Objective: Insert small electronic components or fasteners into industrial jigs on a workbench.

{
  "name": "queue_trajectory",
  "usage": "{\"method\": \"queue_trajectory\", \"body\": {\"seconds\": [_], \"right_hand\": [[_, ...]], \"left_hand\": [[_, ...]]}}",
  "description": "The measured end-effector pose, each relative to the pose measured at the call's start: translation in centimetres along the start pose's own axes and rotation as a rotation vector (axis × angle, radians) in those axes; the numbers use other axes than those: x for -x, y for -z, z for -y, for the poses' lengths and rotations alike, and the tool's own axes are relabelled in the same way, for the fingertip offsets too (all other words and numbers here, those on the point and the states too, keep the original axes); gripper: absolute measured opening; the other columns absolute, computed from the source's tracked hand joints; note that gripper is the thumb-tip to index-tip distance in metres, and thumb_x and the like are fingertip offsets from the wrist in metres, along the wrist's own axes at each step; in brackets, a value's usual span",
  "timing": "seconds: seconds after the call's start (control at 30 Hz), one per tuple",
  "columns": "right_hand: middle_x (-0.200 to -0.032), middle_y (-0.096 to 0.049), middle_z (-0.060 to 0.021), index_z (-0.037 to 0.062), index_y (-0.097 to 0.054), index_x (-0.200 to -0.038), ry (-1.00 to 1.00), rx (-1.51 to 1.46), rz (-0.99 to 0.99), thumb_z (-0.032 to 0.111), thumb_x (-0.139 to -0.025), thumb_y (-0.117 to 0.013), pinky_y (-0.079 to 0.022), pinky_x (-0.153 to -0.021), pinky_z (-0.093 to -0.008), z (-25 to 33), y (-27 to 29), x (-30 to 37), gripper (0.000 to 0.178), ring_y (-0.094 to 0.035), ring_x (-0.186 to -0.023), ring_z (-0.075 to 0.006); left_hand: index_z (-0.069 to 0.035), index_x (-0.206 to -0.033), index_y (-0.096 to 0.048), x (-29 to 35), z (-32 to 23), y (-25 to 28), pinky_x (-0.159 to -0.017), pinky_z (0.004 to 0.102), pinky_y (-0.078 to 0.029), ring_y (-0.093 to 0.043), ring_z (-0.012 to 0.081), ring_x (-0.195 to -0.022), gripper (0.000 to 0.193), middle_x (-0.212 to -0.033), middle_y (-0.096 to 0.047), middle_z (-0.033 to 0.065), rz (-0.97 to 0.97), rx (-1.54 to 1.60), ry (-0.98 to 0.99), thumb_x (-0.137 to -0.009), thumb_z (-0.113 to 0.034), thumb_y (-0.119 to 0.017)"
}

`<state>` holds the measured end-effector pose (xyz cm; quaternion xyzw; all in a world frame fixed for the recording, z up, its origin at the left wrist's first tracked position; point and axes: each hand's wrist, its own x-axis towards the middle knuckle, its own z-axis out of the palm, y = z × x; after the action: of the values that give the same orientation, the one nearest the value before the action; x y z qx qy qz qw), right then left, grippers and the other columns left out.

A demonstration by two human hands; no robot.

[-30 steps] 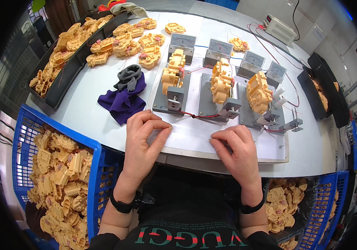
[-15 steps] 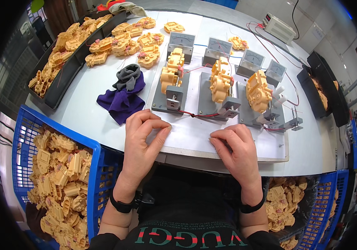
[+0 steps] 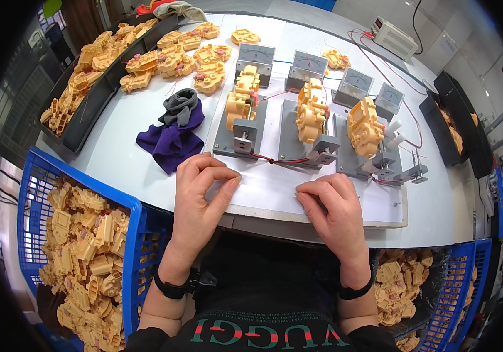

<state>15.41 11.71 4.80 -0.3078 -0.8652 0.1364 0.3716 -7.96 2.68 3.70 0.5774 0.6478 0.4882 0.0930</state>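
My left hand (image 3: 200, 190) rests at the front edge of the white board (image 3: 251, 202), its fingers curled and thumb tip against the index finger. Nothing shows in it. At the same edge, farther right, my right hand (image 3: 335, 206) is likewise curled, thumb close to index finger, with nothing visible in it. Beyond them, three grey fixtures each bear a yellow plastic gear housing: a left housing (image 3: 242, 100), a middle housing (image 3: 311, 111) and a right housing (image 3: 364, 128). Neither hand touches them. A red and black cable (image 3: 271, 160) runs between the fixtures.
Several analog meters (image 3: 255, 54) stand behind the fixtures. A purple cloth (image 3: 170, 144) lies left of the board. Loose housings (image 3: 175, 61) and a filled black tray (image 3: 96, 111) sit at the far left. Blue crates (image 3: 134, 234) of housings flank me. A power supply (image 3: 393, 40) stands far right.
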Motion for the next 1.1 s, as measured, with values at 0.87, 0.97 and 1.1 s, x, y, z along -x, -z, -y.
{"method": "queue_trajectory", "body": {"seconds": [0.87,0.97,1.1], "right_hand": [[-0.092,-0.064,-0.0071,0.0077,-0.071,-0.097,0.039,-0.046,0.036,0.012,-0.091,-0.077,-0.049,-0.084,-0.0415,-0.3,0.0,-0.3,0.010,-0.063,-0.090,-0.0295],[-0.094,-0.063,-0.0065,0.0078,-0.071,-0.100,0.072,-0.073,0.031,0.010,-0.091,-0.076,-0.049,-0.084,-0.0409,-0.4,0.1,-0.3,0.011,-0.062,-0.091,-0.0285],[-0.095,-0.062,-0.0060,0.0073,-0.071,-0.101,0.074,-0.052,0.010,0.009,-0.092,-0.076,-0.048,-0.083,-0.0403,-0.5,0.3,0.0,0.010,-0.062,-0.090,-0.0273]], "left_hand": [[-0.004,-0.098,-0.073,0.4,1.1,-0.1,-0.110,0.0436,-0.040,-0.054,0.0323,-0.122,0.009,-0.111,-0.063,0.0100,-0.028,-0.010,0.027,-0.090,-0.007,-0.077],[-0.004,-0.100,-0.074,0.6,0.7,0.4,-0.112,0.0442,-0.039,-0.053,0.0321,-0.128,0.008,-0.114,-0.062,0.0091,-0.008,0.009,0.056,-0.093,-0.008,-0.076],[-0.004,-0.101,-0.074,0.3,1.0,-0.3,-0.114,0.0437,-0.039,-0.052,0.0317,-0.130,0.009,-0.116,-0.063,0.0084,0.009,0.043,0.036,-0.094,-0.009,-0.076]]}}
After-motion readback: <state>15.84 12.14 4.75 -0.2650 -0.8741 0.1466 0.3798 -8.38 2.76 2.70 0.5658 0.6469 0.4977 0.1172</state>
